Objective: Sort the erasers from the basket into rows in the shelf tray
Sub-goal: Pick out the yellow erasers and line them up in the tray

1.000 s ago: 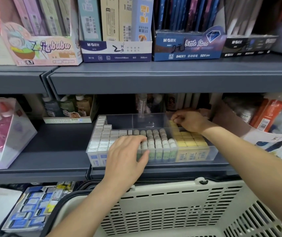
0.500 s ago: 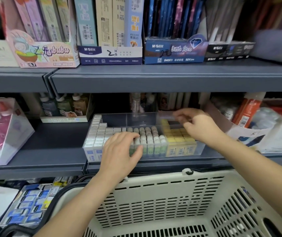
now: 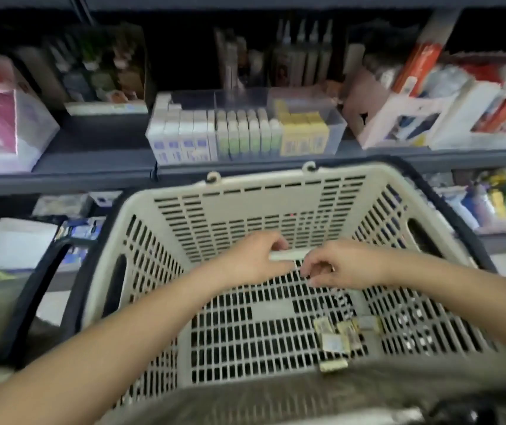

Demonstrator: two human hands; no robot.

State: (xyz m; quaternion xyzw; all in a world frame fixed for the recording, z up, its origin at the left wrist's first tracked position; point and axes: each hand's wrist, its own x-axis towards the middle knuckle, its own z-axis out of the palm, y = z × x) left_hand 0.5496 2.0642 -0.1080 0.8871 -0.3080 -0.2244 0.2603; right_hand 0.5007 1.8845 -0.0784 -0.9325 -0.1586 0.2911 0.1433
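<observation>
Both hands work inside the basket (image 3: pixel 276 185), low over the far part of its slotted floor. The left hand (image 3: pixel 254 259) has thumb and fingers closed on one end of a pale bar (image 3: pixel 288 255), probably an eraser. The right hand (image 3: pixel 343 266) curls its fingertips down at the bar's other end; blur hides whether it grips. A few loose erasers (image 3: pixel 331 342) lie near the right corner of the floor, close to the person and well apart from the hands. The tray (image 3: pixel 336 124) stands on the shelf (image 3: pixel 92 151) beyond the basket, with white, green and yellow rows partly filled. Expect each eraser to be light, small, firm and slightly rubbery, and any wrapper to be slick. Pinch across the two long sides, at mid-length. Lift clear of the slots, where a corner may catch.
</observation>
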